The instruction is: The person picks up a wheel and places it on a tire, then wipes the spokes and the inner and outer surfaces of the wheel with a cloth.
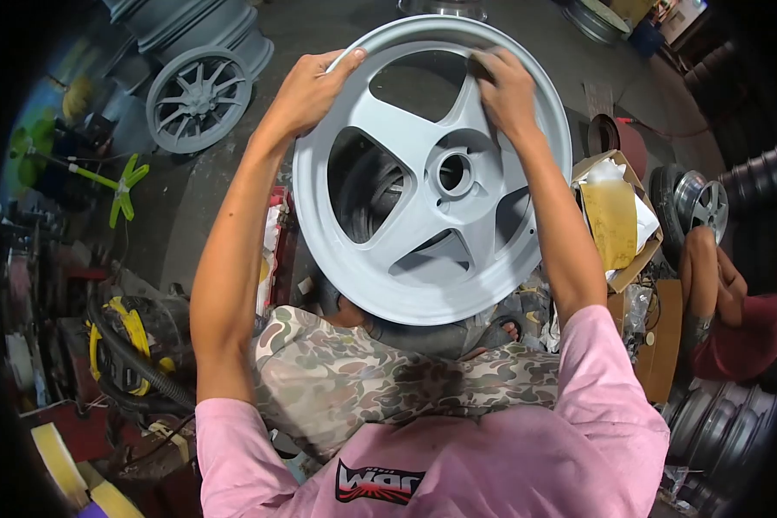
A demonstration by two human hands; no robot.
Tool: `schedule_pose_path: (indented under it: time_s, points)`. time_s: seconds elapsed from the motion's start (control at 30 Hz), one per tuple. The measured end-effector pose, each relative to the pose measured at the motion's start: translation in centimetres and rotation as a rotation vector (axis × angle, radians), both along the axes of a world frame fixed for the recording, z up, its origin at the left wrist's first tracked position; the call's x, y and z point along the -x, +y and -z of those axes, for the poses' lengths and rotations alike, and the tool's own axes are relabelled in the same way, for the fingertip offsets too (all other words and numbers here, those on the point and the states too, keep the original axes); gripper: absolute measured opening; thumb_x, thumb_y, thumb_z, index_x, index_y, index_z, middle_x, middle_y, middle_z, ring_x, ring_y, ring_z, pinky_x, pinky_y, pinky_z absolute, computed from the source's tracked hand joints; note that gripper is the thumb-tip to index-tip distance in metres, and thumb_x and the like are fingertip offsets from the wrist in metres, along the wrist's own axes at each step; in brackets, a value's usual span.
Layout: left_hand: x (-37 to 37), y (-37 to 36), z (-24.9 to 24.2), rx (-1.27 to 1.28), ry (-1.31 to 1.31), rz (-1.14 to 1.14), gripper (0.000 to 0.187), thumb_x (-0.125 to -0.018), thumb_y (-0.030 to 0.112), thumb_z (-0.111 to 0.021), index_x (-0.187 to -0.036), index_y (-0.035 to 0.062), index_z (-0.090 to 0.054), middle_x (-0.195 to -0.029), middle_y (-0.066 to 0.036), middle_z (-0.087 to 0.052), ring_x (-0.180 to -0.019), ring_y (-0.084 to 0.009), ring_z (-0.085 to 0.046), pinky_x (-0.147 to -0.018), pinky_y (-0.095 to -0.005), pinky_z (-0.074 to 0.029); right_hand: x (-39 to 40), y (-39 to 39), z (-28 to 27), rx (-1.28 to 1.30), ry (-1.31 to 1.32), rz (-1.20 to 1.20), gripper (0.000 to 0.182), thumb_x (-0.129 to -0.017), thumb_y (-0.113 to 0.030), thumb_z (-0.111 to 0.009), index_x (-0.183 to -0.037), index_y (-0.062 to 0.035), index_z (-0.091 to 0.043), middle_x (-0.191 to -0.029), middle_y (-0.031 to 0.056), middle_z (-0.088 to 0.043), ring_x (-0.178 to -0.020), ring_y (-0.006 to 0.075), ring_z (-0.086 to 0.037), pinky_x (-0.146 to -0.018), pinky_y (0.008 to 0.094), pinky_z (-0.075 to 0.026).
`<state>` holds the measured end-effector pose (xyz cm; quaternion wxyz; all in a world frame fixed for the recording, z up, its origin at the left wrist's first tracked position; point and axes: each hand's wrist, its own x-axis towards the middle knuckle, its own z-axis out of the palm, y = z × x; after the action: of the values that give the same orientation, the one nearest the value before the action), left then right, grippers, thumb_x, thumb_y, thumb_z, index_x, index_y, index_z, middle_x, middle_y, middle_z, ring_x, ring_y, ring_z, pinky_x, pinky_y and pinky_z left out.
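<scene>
A large pale grey five-spoke wheel rim (393,142) is tilted up in front of me, above my camouflage-clad lap. My left hand (319,86) grips its upper left edge, with the thumb along the outer lip. At the upper right, my right hand (502,86) has its fingers bent against the face of the rim near the top spoke; what lies under the fingertips, if anything, is hidden. A black tire (354,198) shows through the rim's openings.
Grey rims (200,99) stand at the upper left. A box of papers (613,216) sits right of the wheel. Another person (738,332) crouches at the far right beside a rim. A machine with yellow cable (129,345) is at the lower left.
</scene>
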<state>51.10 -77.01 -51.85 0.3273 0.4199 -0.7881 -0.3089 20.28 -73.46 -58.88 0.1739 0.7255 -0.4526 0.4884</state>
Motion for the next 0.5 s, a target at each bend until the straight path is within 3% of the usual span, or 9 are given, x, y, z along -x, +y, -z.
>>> schedule_pose_path:
  time_s: [0.07,0.2,0.33,0.5]
  points:
    - [0.3,-0.3,0.2,0.009,-0.036,0.010,0.055,-0.106,0.051,-0.056,-0.116,0.0012,-0.075,-0.082,-0.001,-0.069,-0.076,-0.0085,-0.059,-0.071,-0.0255,-0.049,3.6,1.9,2.6,-0.239,-0.197,0.240,0.029,-0.081,-0.002,-0.067,-0.107,-0.0047,-0.076,-0.095,0.0150,-0.068,-0.092,0.0378,-0.067,-0.087,0.0435,-0.052]
    - [1.1,-1.2,1.0,-0.064,0.032,0.055,0.056,-0.106,0.051,-0.054,-0.117,0.0004,-0.075,-0.086,-0.002,-0.070,-0.079,-0.0085,-0.060,-0.074,-0.0254,-0.050,4.8,1.7,3.6,-0.240,-0.171,0.249,0.027,-0.082,-0.002,-0.067,-0.107,-0.0053,-0.076,-0.097,0.0145,-0.069,-0.093,0.0374,-0.067,-0.087,0.0440,-0.052]
    - [-0.2,-1.7,0.8,-0.064,0.052,0.041,0.059,-0.106,0.052,-0.054,-0.116,-0.0015,-0.075,-0.090,-0.003,-0.072,-0.082,-0.0088,-0.061,-0.077,-0.0254,-0.051,-1.4,-1.5,-0.3,0.011,-0.061,0.029,0.023,-0.082,-0.002,-0.067,-0.103,-0.0057,-0.077,-0.101,0.0137,-0.070,-0.093,0.0359,-0.067,-0.086,0.0427,-0.053]
    - [0.6,-0.7,0.2,-0.090,0.004,0.030,0.060,-0.106,0.053,-0.053,-0.115,-0.0023,-0.075,-0.092,-0.004,-0.072,-0.084,-0.0099,-0.061,-0.080,-0.0272,-0.051,-3.6,1.8,-1.5,-0.130,-0.265,-0.029,0.040,-0.077,0.005,-0.063,-0.112,-0.0096,-0.078,-0.101,0.0119,-0.071,-0.095,0.0294,-0.070,-0.090,0.0410,-0.055]
